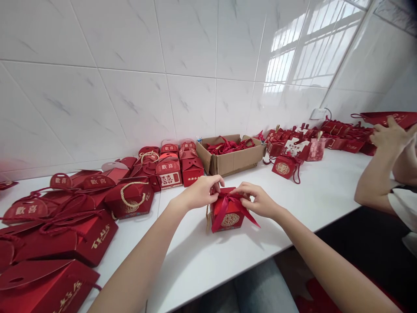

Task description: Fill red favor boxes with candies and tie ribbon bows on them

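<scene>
A small red gift box (230,220) with a gold round emblem stands upright on the white table before me. A dark red ribbon (222,214) is tied in a bow across its top, with two tails hanging down the front. My left hand (208,191) pinches the ribbon at the left of the bow. At the right of the bow, my right hand (257,200) has its fingers closed on the ribbon too. A beige twisted cord (207,217) hangs at the box's left side. The fingers partly cover the top of the box.
An open cardboard box (239,163) of red ribbons stands behind my hands. Several red gift boxes (87,237) crowd the left. Small gift boxes and bags (295,148) line the wall at right. A co-worker's hand (391,132) holds a red piece (395,118).
</scene>
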The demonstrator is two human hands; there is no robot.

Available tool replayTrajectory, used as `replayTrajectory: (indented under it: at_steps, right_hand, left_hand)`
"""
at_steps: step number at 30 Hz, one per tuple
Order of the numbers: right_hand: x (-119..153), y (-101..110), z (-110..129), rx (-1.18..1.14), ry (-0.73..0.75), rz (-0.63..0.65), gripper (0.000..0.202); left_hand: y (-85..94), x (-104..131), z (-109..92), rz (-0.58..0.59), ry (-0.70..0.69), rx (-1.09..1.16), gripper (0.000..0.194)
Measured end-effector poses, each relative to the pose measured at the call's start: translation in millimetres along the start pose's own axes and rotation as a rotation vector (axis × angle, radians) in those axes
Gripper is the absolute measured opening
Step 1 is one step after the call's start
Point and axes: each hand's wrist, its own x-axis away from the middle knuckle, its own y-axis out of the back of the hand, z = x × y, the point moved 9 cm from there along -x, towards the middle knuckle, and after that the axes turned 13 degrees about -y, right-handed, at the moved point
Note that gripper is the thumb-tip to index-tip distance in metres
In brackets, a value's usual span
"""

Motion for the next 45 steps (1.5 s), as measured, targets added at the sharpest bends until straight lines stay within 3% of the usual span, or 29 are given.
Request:
replayTrajectory:
  at_steps: [6,10,15,19,28,31,35,40,45]
  right_hand:
    - [-1.9,-5.2,1.3,-0.027,-0.006,0.018,0.046]
    - [-7.3,-9.8,-2.7,-0.212,-0.104,0.069,0.043]
    - [-5.8,-20.4,-14.5,-0.487,-0.308,0.232,0.034]
    - [-3.4,-19.3,-16.7,-0.541,-0.345,0.250,0.025]
    - [-6.6,-18.6,-5.9,-0.432,-0.286,0.217,0.020]
    - [-8.2,-15.6,-3.1,-0.362,-0.237,0.169,0.019]
    - [-9.6,-11.0,-0.6,-0.292,-0.195,0.098,0.018]
    - [-9.8,-15.5,-5.4,-0.324,-0.270,0.154,0.019]
    - [-11.2,-15.7,-3.3,-0.339,-0.242,0.177,0.019]
  left_hand:
    - [-1.4,-1.9,1.3,0.015,0.016,-0.069,0.009]
    - [-1.8,-0.6,0.9,0.021,0.024,-0.076,0.005]
    - [-2.7,2.1,0.9,0.046,0.032,-0.059,0.005]
    - [-0.3,3.4,3.0,0.041,0.055,-0.045,0.013]
    - [0.4,0.3,-2.5,0.006,0.040,0.047,0.017]
    - [-3.5,1.2,4.7,0.035,0.061,0.054,0.023]
    - [-10.6,3.9,10.5,0.117,0.077,0.081,0.018]
    - [-11.4,6.6,10.4,0.153,0.101,0.092,0.020]
    - [-15.1,4.5,11.8,0.138,0.101,0.105,0.018]
